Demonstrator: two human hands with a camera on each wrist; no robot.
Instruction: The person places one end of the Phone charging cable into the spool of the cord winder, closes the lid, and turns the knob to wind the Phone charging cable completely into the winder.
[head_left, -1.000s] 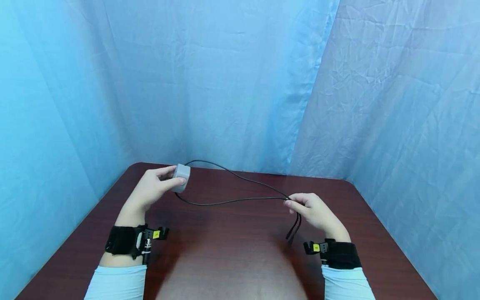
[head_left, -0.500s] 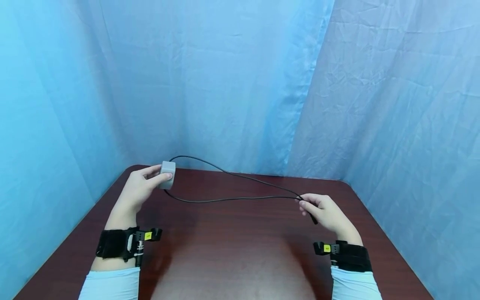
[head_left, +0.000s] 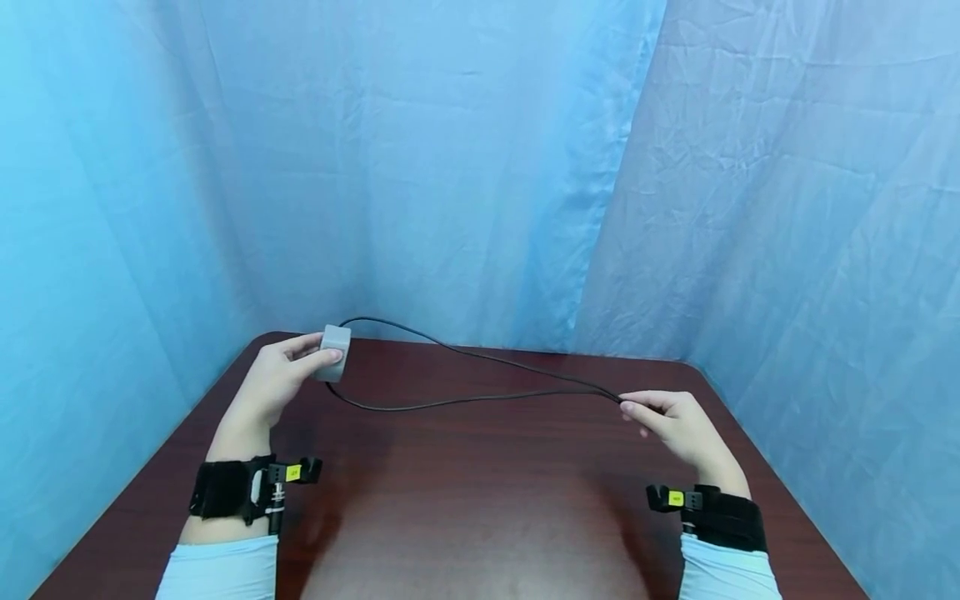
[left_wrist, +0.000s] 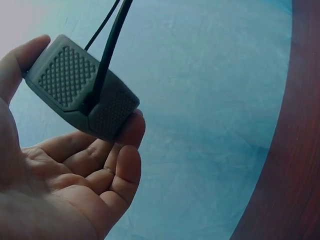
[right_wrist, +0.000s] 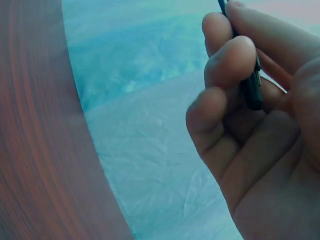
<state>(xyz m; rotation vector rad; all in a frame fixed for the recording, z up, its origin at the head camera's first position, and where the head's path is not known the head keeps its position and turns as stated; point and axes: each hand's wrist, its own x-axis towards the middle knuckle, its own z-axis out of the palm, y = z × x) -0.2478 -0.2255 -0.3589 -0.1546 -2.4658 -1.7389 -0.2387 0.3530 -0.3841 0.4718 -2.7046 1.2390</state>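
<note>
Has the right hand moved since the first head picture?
Yes. In the head view, the right hand has shifted to the right, closer to the right edge of the table.

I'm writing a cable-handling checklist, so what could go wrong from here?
The small grey block with studded faces is pinched in the left hand, clear of the palm, so it might slip and drop. The right hand pinches two strands of the thin black cable together, so one might slide free. Both strands bow with some slack, but a hard pull could strain the spot where the cable meets the block.
</note>
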